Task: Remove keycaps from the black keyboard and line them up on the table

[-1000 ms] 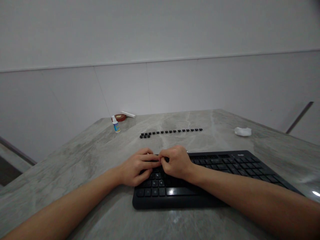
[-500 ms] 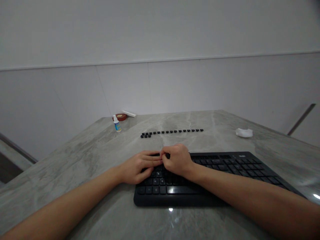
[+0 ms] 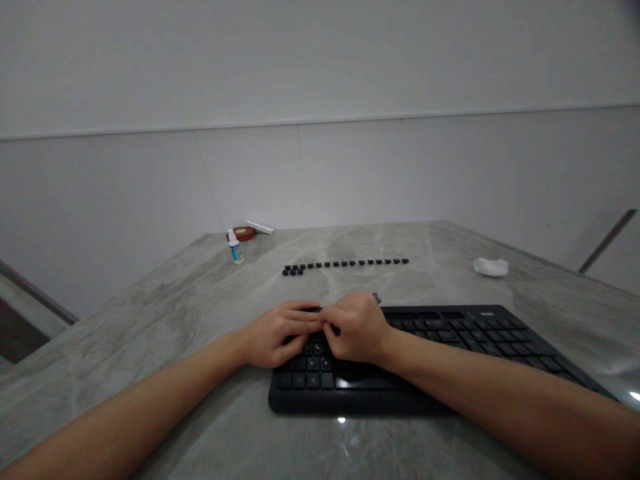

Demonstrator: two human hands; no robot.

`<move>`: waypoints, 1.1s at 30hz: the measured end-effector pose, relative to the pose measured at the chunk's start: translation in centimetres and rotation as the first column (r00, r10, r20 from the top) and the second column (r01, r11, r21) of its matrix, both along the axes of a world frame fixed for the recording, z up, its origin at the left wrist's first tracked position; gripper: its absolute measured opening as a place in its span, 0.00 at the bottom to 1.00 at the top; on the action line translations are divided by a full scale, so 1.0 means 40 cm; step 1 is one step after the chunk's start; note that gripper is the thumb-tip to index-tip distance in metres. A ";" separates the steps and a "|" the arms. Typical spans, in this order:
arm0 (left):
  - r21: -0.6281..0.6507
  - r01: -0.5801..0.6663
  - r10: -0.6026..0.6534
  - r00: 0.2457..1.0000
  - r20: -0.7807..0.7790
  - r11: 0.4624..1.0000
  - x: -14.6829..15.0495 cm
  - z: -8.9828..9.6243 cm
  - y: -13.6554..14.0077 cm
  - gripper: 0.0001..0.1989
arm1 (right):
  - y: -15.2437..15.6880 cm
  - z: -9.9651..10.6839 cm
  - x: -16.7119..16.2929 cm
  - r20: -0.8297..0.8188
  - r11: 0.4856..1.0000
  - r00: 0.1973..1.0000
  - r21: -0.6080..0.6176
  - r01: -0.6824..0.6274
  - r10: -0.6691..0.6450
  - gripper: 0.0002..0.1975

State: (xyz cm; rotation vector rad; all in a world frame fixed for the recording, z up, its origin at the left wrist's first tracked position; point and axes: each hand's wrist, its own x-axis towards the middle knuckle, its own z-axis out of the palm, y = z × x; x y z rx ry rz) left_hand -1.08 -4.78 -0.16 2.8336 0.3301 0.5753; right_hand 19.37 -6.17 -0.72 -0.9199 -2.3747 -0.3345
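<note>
A black keyboard [image 3: 370,402] lies on the grey marbled table in front of me. My left hand [image 3: 280,333] rests on its upper left corner, fingers stretched out flat and fingertips touching my right hand. My right hand [image 3: 357,327] is closed over the upper left keys, thumb and forefinger pressed down together. A small grey end of a slim tool [image 3: 377,297] sticks out behind the right fist; its kind and working tip are hidden. Beyond the keyboard, several loose black keycaps [image 3: 344,264] stand in a long row, with 3 more keycaps [image 3: 293,272] before its left end.
A small white-capped bottle [image 3: 235,248] stands at the back left, near a reddish-brown round object [image 3: 244,233] and a white strip [image 3: 260,227]. A crumpled white item [image 3: 491,267] lies at the right. A pale wall [image 3: 350,173] borders the table's far edge.
My right fist has tilted a little, and more of the tool's grey end now shows behind it. The left hand has stayed in place.
</note>
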 end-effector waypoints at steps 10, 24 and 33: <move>-0.019 -0.013 0.012 1.000 -0.019 1.000 -0.006 -0.006 0.007 0.26 | 0.024 0.001 -0.001 -0.203 0.965 0.960 -0.213 0.150 -0.194 0.10; -0.008 -0.035 0.035 0.999 -0.005 0.999 -0.005 -0.005 0.005 0.25 | 0.035 0.016 0.003 -0.115 0.922 0.941 -0.271 0.278 -0.318 0.11; -0.021 -0.010 0.009 1.000 -0.014 1.000 -0.003 -0.003 0.004 0.25 | 0.013 0.003 0.003 -0.164 0.960 0.965 -0.227 0.163 -0.203 0.10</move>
